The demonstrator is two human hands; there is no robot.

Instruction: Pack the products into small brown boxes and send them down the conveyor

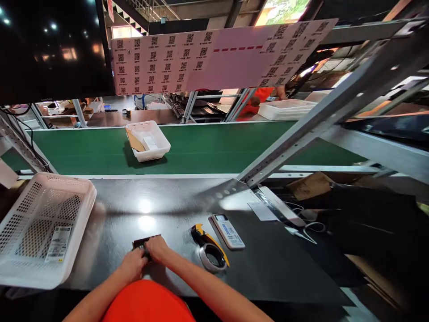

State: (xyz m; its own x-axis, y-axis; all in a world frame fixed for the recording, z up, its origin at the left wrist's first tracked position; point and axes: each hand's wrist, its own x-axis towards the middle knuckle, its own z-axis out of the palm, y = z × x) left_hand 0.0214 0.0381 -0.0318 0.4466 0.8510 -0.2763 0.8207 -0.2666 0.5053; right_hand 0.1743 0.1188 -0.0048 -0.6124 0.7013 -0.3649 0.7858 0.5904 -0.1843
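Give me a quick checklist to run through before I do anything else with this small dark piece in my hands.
1. Both hands on the small dark piece: left hand and right hand touch it: ok.
2. Grip firm: cannot tell, fingers cover it.
3. Tape dispenser lies apart from the hands, to the right: ok.
4. White basket on the left sits on the dark table: ok.
5. Label on the piece readable: cannot tell.
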